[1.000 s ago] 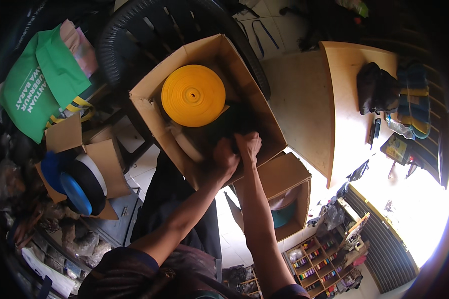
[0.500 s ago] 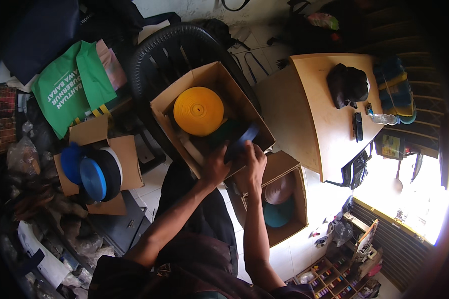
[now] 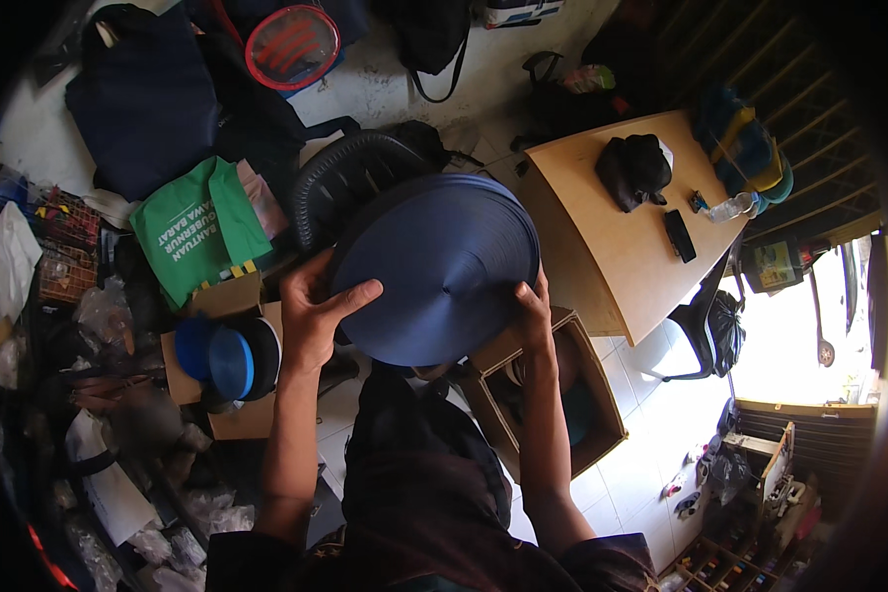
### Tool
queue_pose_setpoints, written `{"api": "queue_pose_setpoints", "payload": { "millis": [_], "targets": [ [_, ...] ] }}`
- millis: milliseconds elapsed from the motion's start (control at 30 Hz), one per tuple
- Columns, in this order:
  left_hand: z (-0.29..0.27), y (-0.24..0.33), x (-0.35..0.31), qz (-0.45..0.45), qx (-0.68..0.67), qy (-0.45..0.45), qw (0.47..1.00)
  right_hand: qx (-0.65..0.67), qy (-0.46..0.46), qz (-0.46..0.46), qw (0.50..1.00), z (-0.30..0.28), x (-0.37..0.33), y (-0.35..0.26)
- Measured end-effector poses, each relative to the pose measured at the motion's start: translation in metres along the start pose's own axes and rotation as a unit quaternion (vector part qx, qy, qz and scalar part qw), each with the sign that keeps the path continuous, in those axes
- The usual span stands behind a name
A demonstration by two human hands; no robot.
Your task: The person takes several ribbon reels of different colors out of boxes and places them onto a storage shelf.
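- The left hand (image 3: pixel 311 311) grips the left edge of a navy roll (image 3: pixel 439 266), thumb stretched over its flat face, fingers curled out of sight behind it.
- The right hand (image 3: pixel 536 308) clasps the opposite edge, thumb on the face near the rim; its fingers are mostly hidden.
- The roll is held up between the 2 hands, a broad, tilted disc of tightly wound strap with fine concentric ridges and a small dark hole at its centre. Its underside cannot be seen.
- Beyond the hands, the roll covers part of a black chair (image 3: pixel 311 192) with a ribbed, curved rim.
- Left of the left hand, a cardboard carton (image 3: pixel 242 424) with spread flaps bears smooth round rolls, including a bright blue roll (image 3: pixel 230 363); the left forearm stands near it.
- Above that carton lies a creased green bag (image 3: pixel 202 232).
- Beneath the right hand, an open carton (image 3: pixel 595 395) is partly covered by the forearm; its contents are dim, with a teal curve just showing.
- Right of the right hand, a smooth wooden desk (image 3: pixel 602 257) carries a crumpled dark bundle (image 3: pixel 633 173), a flat black object (image 3: pixel 679 235) and a clear bottle (image 3: pixel 730 208).
- Far right, glare washes out detail.
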State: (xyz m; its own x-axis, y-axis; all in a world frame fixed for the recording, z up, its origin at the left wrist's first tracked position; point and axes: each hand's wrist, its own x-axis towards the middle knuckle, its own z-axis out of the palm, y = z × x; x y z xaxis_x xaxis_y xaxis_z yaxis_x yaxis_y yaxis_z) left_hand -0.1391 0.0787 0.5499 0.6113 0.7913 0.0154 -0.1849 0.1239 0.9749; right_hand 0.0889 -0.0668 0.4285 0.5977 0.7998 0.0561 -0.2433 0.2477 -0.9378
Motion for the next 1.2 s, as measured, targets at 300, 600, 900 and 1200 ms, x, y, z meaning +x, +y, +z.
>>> {"api": "queue_pose_setpoints", "payload": {
  "millis": [300, 600, 900, 1200],
  "targets": [
    [0.007, 0.063, -0.06, 0.155, -0.01, 0.202, 0.967, -0.01, 0.081, -0.124, 0.989, 0.097, -0.021, -0.109],
    [-0.03, 0.141, -0.14, 0.237, -0.003, 0.253, 0.938, -0.067, -0.047, -0.187, 0.979, 0.153, -0.047, -0.15],
    [-0.079, 0.168, -0.239, 0.259, -0.024, 0.329, 0.908, 0.036, -0.204, -0.14, 0.968, 0.268, -0.101, -0.164],
    [-0.127, 0.186, -0.329, 0.274, 0.012, 0.409, 0.871, 0.135, -0.187, -0.06, 0.971, 0.35, -0.17, -0.143]
  ]
}}
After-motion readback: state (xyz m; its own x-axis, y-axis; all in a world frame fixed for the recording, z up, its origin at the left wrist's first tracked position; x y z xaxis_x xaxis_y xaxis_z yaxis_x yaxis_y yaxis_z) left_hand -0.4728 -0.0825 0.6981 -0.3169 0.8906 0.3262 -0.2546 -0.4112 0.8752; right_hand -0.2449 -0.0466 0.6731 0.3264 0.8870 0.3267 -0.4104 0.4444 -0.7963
